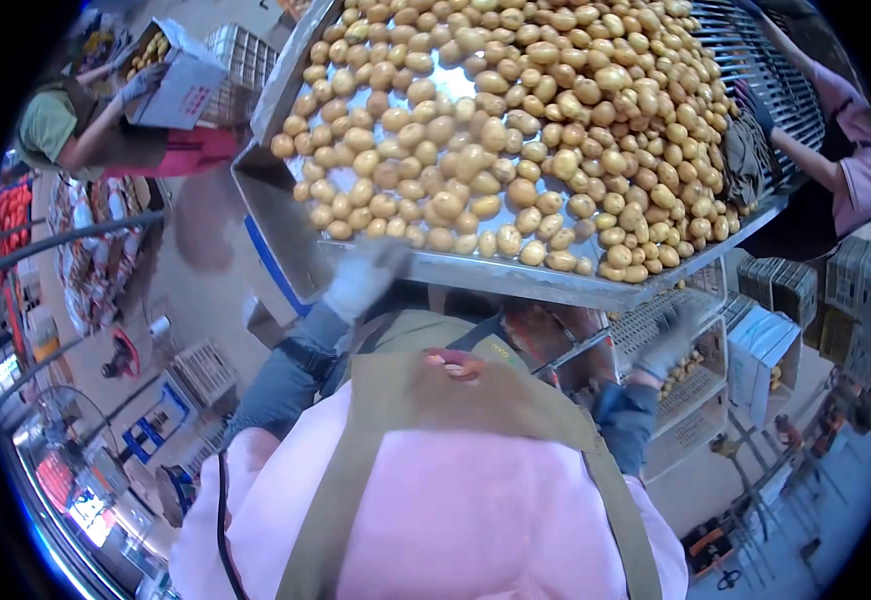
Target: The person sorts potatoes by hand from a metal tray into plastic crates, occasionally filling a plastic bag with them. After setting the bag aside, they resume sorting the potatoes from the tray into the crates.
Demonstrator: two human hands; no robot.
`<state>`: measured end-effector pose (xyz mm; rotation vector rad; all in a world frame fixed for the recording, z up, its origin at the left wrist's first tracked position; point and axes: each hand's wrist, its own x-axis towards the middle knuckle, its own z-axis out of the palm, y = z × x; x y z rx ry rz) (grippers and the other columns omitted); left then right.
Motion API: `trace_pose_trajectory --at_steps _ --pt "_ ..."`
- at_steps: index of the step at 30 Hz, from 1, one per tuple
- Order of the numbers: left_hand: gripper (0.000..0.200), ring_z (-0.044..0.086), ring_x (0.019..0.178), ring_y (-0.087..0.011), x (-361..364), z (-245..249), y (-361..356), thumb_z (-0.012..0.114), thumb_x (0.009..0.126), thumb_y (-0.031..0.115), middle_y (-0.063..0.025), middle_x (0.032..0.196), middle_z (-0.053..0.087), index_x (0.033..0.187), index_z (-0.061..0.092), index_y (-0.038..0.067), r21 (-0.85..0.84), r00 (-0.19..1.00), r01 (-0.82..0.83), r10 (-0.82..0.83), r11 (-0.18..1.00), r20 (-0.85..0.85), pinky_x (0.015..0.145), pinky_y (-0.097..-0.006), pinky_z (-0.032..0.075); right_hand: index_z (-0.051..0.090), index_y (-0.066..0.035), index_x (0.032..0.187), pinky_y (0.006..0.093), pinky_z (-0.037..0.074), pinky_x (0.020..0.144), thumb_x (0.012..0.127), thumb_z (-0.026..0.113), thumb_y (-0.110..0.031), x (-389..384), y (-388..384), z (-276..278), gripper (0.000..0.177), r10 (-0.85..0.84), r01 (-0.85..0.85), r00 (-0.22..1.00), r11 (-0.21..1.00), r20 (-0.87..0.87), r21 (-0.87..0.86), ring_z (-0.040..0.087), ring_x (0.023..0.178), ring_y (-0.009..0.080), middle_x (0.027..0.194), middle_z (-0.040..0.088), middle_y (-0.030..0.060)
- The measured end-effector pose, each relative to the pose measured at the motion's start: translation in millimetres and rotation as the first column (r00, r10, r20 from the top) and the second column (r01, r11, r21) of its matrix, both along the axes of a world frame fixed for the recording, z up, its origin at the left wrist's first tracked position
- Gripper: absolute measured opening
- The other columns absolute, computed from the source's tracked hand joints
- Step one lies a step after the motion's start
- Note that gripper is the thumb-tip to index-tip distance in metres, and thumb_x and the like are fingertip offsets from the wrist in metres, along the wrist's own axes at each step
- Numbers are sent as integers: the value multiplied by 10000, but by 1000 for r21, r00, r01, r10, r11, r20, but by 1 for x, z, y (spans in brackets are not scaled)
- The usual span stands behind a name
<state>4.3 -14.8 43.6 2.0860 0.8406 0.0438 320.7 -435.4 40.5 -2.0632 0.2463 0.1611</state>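
A metal sorting table (555, 282) is heaped with small round potatoes (595, 115), thickest toward its right side. My left hand (365, 278), in a pale glove, is at the table's near edge, slightly blurred. Its fingers reach to the right, with nothing visible in them. Lower on the right, my gloved right hand (667, 350) is over a plastic crate (690, 395) with some potatoes in it. Motion smears that hand, so its fingers and anything in them cannot be made out.
At upper left a co-worker (75, 130) holds a carton (177, 95) containing potatoes. Another person's arm (805, 155) reaches over the table's right end, beside metal rollers (765, 60). A lined crate (760, 350) stands at right. A fan (65, 430) is at lower left.
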Motion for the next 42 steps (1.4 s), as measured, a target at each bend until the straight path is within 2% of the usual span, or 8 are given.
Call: trace_pose_trajectory --at_steps 4,6,19,23,28,33,37,42 --pt "284 643 961 -109 -47 -21 36 592 1037 211 -62 1082 712 1216 688 13 -257 770 -578 622 774 141 880 -283 524 447 -85 1489 384 428 1069 908 706 -200 -93 258 66 647 667 -647 730 745 -151 161 518 1316 291 1479 479 203" --pt "308 653 999 -132 -67 -31 52 579 1044 208 -60 1132 707 1279 649 22 -549 591 -613 791 568 159 896 -277 511 418 -143 1518 454 388 1101 801 807 -335 -101 304 -8 838 920 -759 325 392 220 -520 409 1403 397 1560 340 266" --pt "519 498 1334 -260 -75 -163 162 585 1017 236 -139 1447 519 1474 463 23 -770 525 -388 808 506 267 1121 -361 392 688 -175 1108 514 446 997 797 738 -212 -78 498 -66 318 815 -730 239 509 528 -456 526 1208 387 1304 553 162" --pt "534 524 1251 -221 -54 -148 170 677 961 173 -121 1397 538 1462 510 88 -152 766 -581 600 800 228 1077 -363 430 690 -134 1108 494 459 996 802 745 -234 -160 546 -58 326 971 -825 0 136 240 -548 550 1189 376 1319 573 144" --pt "669 537 1245 -202 -64 -104 189 610 840 -30 -113 1422 527 1492 472 20 -876 536 -398 844 272 19 1052 -317 456 635 -109 1160 510 412 1027 803 737 -239 -208 450 -53 394 899 -883 -254 -64 356 -466 517 1232 334 1306 574 108" --pt "600 505 1304 -211 -75 -96 175 552 890 51 -92 1462 506 1481 472 -10 -957 462 -278 885 85 -55 1099 -342 425 609 -96 1241 571 353 1075 815 732 -244 -192 415 -44 468 947 -828 -242 -89 210 -553 509 1246 325 1342 561 93" --pt "593 525 1274 -186 -87 -144 170 583 899 109 -73 1443 532 1475 485 5 -673 626 -391 717 628 305 1062 -321 439 585 -119 1347 616 327 1073 920 628 -310 -192 473 -54 470 902 -753 -342 -97 262 -651 521 1259 287 1364 562 75" --pt "540 546 1256 -176 -98 -146 182 564 931 94 -83 1401 573 1460 498 9 -657 706 -399 671 639 225 1077 -334 441 616 -175 1329 605 339 1037 935 598 -409 -111 591 -67 458 939 -785 -171 52 297 -618 523 1228 297 1293 571 87"
